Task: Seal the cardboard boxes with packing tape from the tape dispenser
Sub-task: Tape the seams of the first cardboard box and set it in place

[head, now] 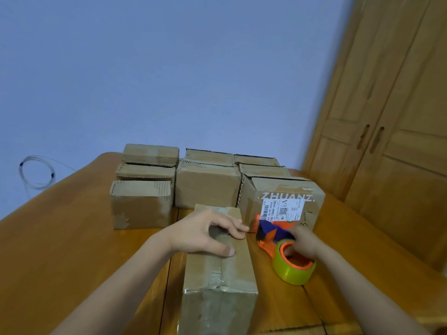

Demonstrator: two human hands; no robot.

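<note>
left hand (208, 232) flat on taped box (219, 274) | right hand (302, 243) grips tape dispenser (285, 252) | rear boxes (206, 187) closed

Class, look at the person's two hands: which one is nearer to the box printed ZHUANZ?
The right hand. It grips the tape dispenser just in front of the ZHUANZ box. The left hand rests on the long box, further to its left.

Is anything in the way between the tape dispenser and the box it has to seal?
Nothing visible. The tape dispenser, under the right hand, sits on bare table just right of the near box that the left hand rests on.
</note>
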